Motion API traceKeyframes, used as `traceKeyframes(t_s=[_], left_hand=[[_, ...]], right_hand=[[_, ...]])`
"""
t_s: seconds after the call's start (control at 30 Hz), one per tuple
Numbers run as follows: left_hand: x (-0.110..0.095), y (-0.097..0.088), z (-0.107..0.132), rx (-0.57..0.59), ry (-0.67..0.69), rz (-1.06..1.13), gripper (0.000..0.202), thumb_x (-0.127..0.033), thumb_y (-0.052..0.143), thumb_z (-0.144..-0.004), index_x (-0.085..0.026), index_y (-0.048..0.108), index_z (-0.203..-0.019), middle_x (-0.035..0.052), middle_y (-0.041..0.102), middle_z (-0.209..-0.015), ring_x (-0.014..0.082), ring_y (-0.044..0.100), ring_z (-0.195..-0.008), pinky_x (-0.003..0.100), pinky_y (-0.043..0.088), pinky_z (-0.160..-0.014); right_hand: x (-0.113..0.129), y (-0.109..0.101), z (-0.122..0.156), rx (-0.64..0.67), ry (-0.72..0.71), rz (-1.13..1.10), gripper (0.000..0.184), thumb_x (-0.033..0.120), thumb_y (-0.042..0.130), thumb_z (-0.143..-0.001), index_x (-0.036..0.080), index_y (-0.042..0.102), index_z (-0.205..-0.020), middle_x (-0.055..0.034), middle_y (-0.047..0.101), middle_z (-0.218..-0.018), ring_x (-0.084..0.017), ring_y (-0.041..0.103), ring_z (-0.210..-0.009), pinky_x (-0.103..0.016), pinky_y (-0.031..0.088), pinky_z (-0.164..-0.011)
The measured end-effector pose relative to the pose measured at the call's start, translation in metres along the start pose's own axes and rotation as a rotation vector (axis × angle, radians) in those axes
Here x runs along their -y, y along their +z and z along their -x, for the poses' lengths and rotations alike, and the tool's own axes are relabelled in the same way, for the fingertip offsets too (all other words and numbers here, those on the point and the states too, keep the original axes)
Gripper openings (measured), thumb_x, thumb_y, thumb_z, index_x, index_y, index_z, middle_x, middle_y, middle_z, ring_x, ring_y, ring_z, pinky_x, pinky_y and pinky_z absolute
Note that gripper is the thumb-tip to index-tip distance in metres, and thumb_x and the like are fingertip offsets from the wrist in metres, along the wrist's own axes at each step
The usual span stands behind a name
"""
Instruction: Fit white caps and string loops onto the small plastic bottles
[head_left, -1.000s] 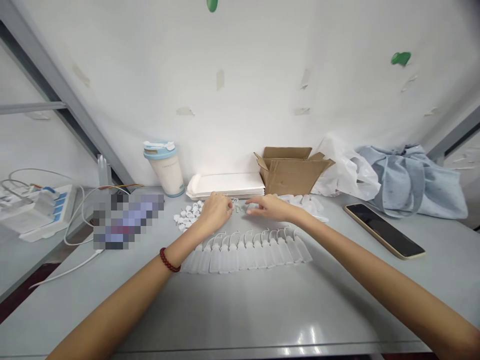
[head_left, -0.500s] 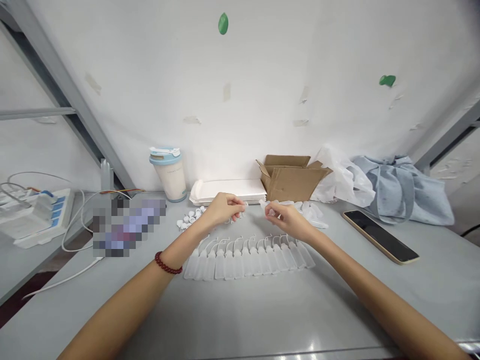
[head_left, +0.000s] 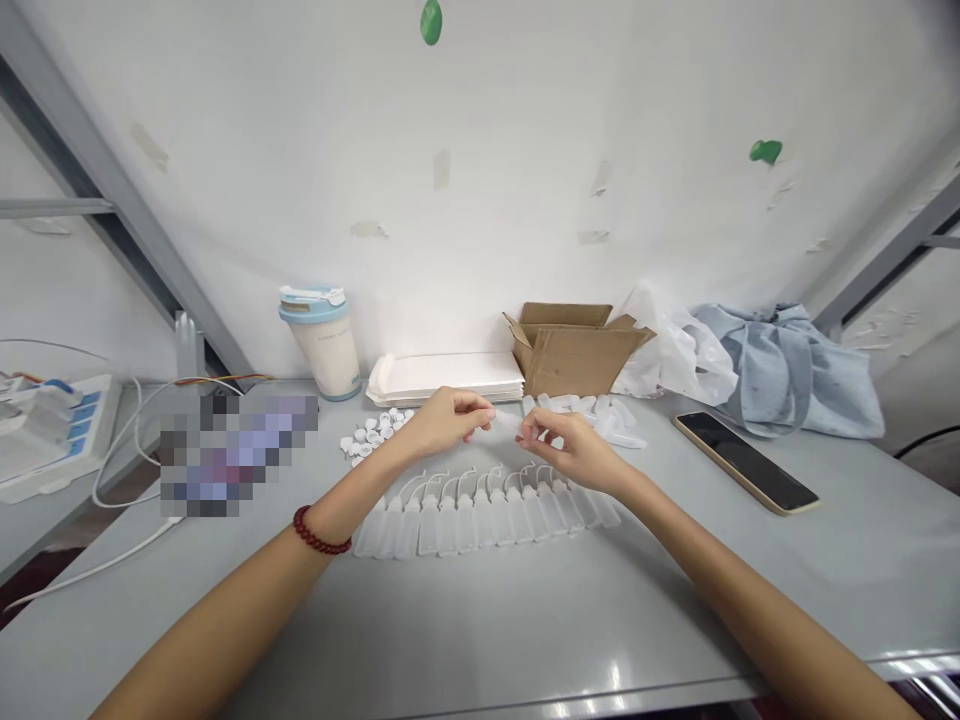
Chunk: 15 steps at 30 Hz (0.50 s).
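Observation:
My left hand (head_left: 444,420) and my right hand (head_left: 571,447) meet above the grey table (head_left: 480,620), both with fingers pinched. Between them they hold a small clear plastic bottle (head_left: 510,423); the left fingertips pinch something small at its end that I cannot name. Below the hands lies a row of several small clear bottles with curved tips (head_left: 484,505). A cluster of small white caps (head_left: 373,437) lies left of my left hand. More loose clear bottles (head_left: 592,412) lie behind my right hand.
At the back stand a lidded cup (head_left: 321,340), a stack of white trays (head_left: 446,377) and an open cardboard box (head_left: 574,349). A plastic bag (head_left: 675,345), blue cloth bag (head_left: 787,370) and phone (head_left: 744,462) lie right. A power strip (head_left: 45,430) with cables sits left.
Both hands lifted from the table with small parts and came together; now the right hand's bottle touches the left hand's fingertips. The camera shifted slightly.

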<state>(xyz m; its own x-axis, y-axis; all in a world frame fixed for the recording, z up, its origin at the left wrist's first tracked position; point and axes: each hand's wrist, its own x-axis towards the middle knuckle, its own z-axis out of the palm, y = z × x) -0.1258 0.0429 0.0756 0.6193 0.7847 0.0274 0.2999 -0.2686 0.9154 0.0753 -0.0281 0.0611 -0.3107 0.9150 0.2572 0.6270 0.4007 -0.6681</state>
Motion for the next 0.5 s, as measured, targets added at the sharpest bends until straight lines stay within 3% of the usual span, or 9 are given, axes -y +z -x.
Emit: traceKeyframes(t_s=[0.23,0.5], left_hand=[[-0.003,0.005,0.002,0.020,-0.010,-0.036,0.025,-0.037,0.056,-0.078,-0.014,0.066,-0.079,0.0039,0.066,-0.079,0.0085,0.048,-0.053,0.023,0.040,-0.052],[-0.004,0.006,0.003,0.016,0.056,-0.091,0.025,-0.037,0.057,-0.081,-0.016,0.069,-0.084,0.0033,0.068,-0.083,0.0125,0.056,-0.068,0.024,0.044,-0.064]], right_hand=[[-0.003,-0.001,0.005,0.022,-0.077,0.053,0.010,0.012,0.046,-0.084,0.020,0.050,-0.078,0.0006,0.059,-0.075,-0.011,0.053,-0.066,-0.022,0.039,-0.060],[0.000,0.002,0.014,-0.009,-0.121,0.339,0.013,0.008,0.041,-0.084,0.020,0.045,-0.079,-0.0012,0.056,-0.074,-0.013,0.047,-0.061,-0.022,0.030,-0.056]])
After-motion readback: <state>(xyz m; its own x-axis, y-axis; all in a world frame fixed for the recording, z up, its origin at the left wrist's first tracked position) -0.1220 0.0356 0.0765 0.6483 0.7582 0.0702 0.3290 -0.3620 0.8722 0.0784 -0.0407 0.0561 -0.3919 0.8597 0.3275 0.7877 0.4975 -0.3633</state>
